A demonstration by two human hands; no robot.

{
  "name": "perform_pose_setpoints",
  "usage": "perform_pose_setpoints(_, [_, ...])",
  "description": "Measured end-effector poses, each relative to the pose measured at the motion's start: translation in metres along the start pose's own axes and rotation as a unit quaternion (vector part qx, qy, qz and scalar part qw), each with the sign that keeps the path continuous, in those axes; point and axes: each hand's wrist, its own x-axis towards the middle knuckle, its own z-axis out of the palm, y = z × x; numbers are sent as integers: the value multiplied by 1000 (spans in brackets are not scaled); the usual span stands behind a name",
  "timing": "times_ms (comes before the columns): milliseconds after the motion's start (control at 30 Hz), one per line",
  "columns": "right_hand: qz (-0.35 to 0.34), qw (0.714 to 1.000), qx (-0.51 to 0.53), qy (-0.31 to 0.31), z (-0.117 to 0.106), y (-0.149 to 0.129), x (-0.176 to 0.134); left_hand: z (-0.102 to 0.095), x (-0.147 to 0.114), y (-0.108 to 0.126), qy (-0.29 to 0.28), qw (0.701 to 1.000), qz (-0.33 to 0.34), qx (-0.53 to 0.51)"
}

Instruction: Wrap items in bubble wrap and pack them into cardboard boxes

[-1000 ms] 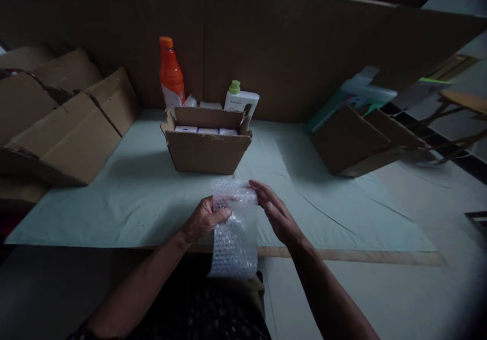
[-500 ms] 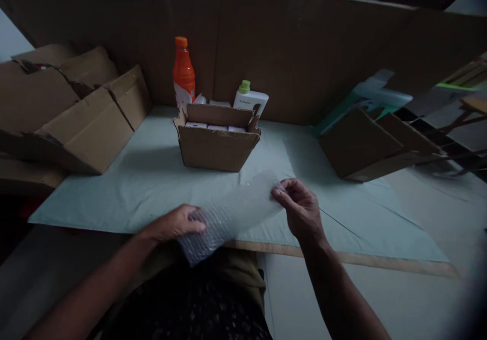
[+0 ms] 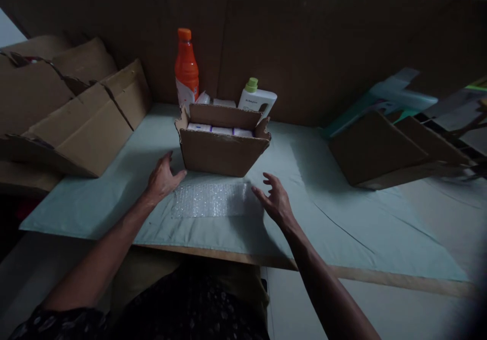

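A sheet of clear bubble wrap (image 3: 213,200) lies flat on the pale blue-green cloth, just in front of a small open cardboard box (image 3: 218,152). White packets with purple edges (image 3: 222,130) show inside that box. My left hand (image 3: 163,178) is off the box's near left corner, fingers spread and holding nothing. Over on the other side, my right hand (image 3: 276,198) hovers by the right end of the bubble wrap, its fingers apart and nothing in them.
Behind the box stand an orange bottle (image 3: 186,68) and a white bottle with a green cap (image 3: 256,99). Larger cardboard boxes (image 3: 87,127) sit at the left. At the right, a tilted box (image 3: 376,149) holds a teal plastic item (image 3: 395,99). A tall cardboard panel (image 3: 289,51) closes the back.
Both hands have let go of the bubble wrap, which now rests flat on the cloth. My left hand has moved forward and left; my right hand is slightly left of where it was.
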Motion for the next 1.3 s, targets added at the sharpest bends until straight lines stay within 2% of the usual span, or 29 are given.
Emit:
perform_pose_setpoints(167, [-2,999,25,-44,25,-19,56,21,25,22,-38,999,0,-9])
perform_pose_setpoints(267, [2,998,29,-50,26,-17,75,26,30,27,-32,999,11,4])
perform_pose_setpoints(367, [-31,999,-2,14,19,-13,64,24,11,24,32,997,52,41])
perform_pose_setpoints(433, [-78,995,-42,42,20,-17,42,27,-18,24,50,987,137,71])
perform_pose_setpoints(500, [-136,987,-85,-8,32,-28,15,35,-51,26,-3,961,262,92])
perform_pose_setpoints(567, [-181,969,-126,-112,49,-41,-9,45,-79,26,-74,926,352,114])
perform_pose_setpoints(667, [-208,932,-182,-236,64,-47,-30,54,-97,17,-138,896,388,162])
perform_pose_setpoints(733, [-205,919,-215,-259,56,-36,-36,51,-97,6,-149,892,381,193])
perform_pose_setpoints(800, [-187,919,-246,-244,35,-15,-39,42,-93,-7,-143,894,369,212])
perform_pose_setpoints(900, [-130,935,-278,-176,2,16,-40,28,-90,-23,-123,905,341,221])
perform_pose_setpoints(1000, [-67,951,-292,-80,-16,31,-42,15,-90,-33,-57,938,265,218])
perform_pose_setpoints(1067, [-47,955,-291,-37,-16,29,-43,8,-89,-36,-4,959,191,211])
perform_pose_setpoints(1133, [-46,958,-281,-28,-9,20,-42,3,-87,-33,28,969,121,214])
perform_pose_setpoints(1200, [-50,964,-257,-44,1,8,-38,2,-85,-26,30,975,71,210])
perform_pose_setpoints(1300, [-45,981,-178,-66,12,-6,-32,6,-82,-8,2,987,44,152])
